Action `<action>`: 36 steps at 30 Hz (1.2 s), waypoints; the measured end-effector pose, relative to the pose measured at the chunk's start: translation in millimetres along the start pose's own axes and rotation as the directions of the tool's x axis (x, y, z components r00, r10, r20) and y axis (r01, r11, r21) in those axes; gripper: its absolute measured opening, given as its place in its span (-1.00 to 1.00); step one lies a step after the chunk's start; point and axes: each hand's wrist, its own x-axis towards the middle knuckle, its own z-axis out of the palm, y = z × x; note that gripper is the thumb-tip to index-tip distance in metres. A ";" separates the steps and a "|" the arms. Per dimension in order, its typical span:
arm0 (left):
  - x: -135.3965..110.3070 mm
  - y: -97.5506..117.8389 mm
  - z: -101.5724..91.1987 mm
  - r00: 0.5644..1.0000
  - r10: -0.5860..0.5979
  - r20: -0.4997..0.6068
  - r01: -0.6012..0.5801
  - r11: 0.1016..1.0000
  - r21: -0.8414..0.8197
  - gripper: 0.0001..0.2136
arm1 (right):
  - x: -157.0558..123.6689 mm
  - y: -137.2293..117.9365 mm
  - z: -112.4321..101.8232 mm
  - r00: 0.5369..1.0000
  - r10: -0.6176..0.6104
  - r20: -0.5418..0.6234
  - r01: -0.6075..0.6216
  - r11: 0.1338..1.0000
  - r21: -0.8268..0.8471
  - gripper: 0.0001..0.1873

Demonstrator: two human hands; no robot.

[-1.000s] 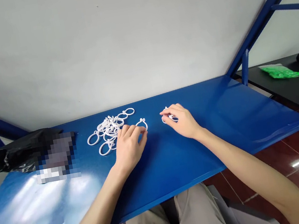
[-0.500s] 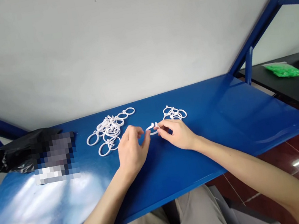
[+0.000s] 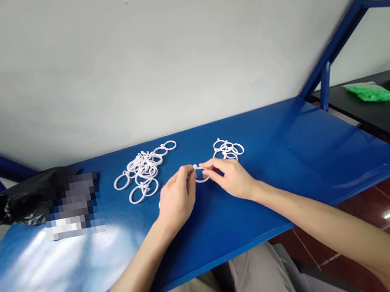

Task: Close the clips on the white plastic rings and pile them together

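Observation:
Between my hands is a white plastic curtain ring (image 3: pixel 202 180) with a small knob at its top. My left hand (image 3: pixel 178 195) pinches its left side between thumb and fingertips. On the opposite side, the thumb and forefinger of my right hand (image 3: pixel 233 176) close on the ring; the fingers hide part of it. A loose heap of like white rings (image 3: pixel 145 167) lies beyond my left hand. Just past my right hand is a smaller group of white rings (image 3: pixel 227 148), partly overlapping.
All this is on a blue tabletop (image 3: pixel 273 142) against a pale wall. A black plastic bag (image 3: pixel 19 199) and a blurred-out dark object (image 3: pixel 76 202) lie at the left. Blue frame bars (image 3: pixel 325 85) rise at both ends. A green bag (image 3: pixel 374 91) rests on a black table at the right.
My left hand has moved in from the ring's side, its fingers now closed on it. The ring has turned, its lower curve showing nearer to me. Both ring piles stay put.

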 end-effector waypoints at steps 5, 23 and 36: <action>-4.5 -4.2 0.3 0.992 0.126 -0.016 -0.125 0.991 0.043 -0.89 | -2.9 2.5 3.7 0.997 -0.077 0.007 0.077 0.997 0.008 -0.84; 14.8 -46.3 -41.1 0.965 -0.032 0.262 -0.038 0.965 0.258 -0.71 | 18.5 40.0 -33.9 0.984 -0.037 -0.176 -0.024 0.943 -0.333 -0.74; 13.1 -46.0 -36.0 0.934 0.011 0.357 -0.106 0.963 0.249 -0.75 | 20.0 41.1 -38.4 0.971 -0.012 -0.239 -0.091 0.903 -0.419 -0.84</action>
